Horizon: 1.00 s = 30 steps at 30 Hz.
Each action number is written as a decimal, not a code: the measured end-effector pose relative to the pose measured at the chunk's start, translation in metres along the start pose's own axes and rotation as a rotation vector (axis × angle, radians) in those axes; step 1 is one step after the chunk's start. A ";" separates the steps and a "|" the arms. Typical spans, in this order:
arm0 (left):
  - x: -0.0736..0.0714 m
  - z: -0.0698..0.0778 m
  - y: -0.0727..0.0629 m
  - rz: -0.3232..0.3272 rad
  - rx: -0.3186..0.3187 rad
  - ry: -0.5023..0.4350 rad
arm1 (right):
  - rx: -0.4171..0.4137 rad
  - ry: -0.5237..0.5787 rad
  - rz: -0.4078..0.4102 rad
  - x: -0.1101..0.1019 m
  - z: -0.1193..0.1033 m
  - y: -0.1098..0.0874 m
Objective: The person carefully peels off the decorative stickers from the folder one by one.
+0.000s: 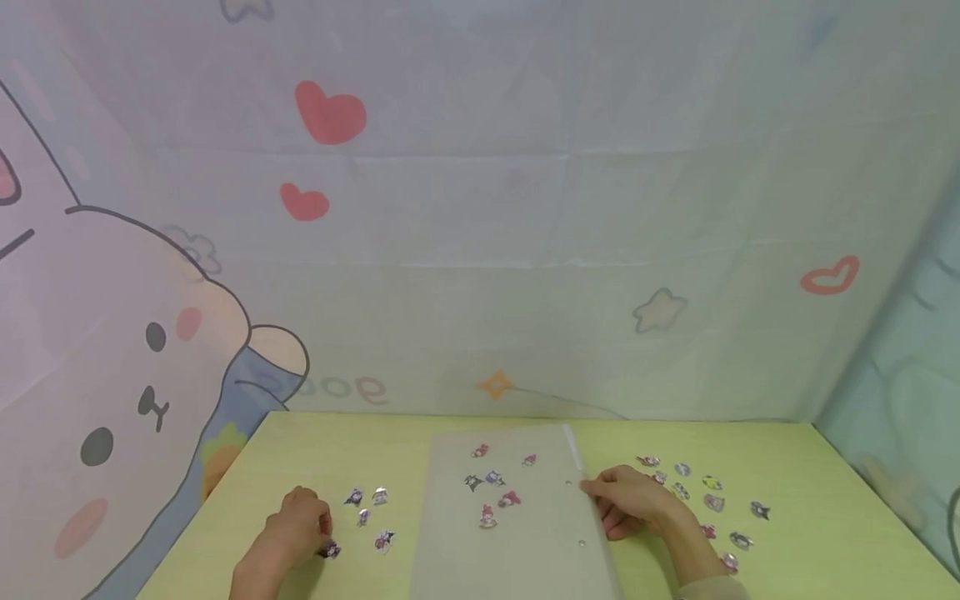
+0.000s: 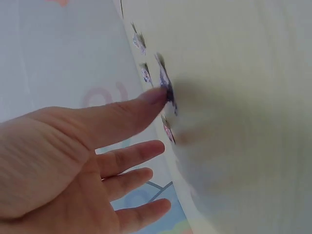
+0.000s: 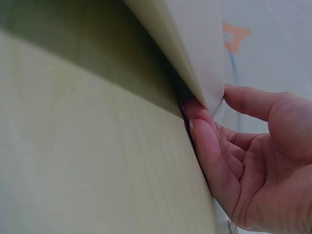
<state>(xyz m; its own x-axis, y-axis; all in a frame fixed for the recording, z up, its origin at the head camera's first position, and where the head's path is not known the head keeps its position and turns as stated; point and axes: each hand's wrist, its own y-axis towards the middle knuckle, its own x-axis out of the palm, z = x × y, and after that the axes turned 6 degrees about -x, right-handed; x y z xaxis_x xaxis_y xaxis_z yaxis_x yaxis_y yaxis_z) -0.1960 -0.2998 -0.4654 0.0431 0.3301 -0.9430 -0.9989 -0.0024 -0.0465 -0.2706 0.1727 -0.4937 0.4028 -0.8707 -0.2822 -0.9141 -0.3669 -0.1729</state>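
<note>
My left hand (image 1: 294,527) is at the left of the table, with its thumb tip at a small dark purple cartoon sticker (image 2: 165,85). The other fingers spread below the thumb in the left wrist view; the index finger is hidden. A pale, flat folder (image 1: 517,558) with two small round studs lies in the middle, and several pink and dark cartoon stickers (image 1: 510,499) are on it. At the folder's right edge my right hand (image 1: 633,500) grips it, thumb on top and fingers beneath. That edge is lifted off the table in the right wrist view.
Several loose stickers (image 1: 384,541) lie between my left hand and the folder. More stickers (image 1: 714,502) are scattered on the yellow table (image 1: 840,533) to the right, some close to my right forearm. A printed cloth (image 1: 480,208) hangs behind the table.
</note>
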 end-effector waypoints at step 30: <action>-0.001 0.059 0.004 0.043 0.097 0.032 | 0.004 -0.024 0.011 0.001 -0.003 -0.001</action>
<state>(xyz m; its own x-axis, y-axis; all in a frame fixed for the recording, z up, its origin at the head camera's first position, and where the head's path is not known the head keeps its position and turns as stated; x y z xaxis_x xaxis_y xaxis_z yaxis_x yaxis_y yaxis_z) -0.2007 -0.2442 -0.4447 -0.0011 0.3014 -0.9535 -0.9968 0.0758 0.0252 -0.2697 0.1709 -0.4912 0.3943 -0.8664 -0.3063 -0.9181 -0.3563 -0.1737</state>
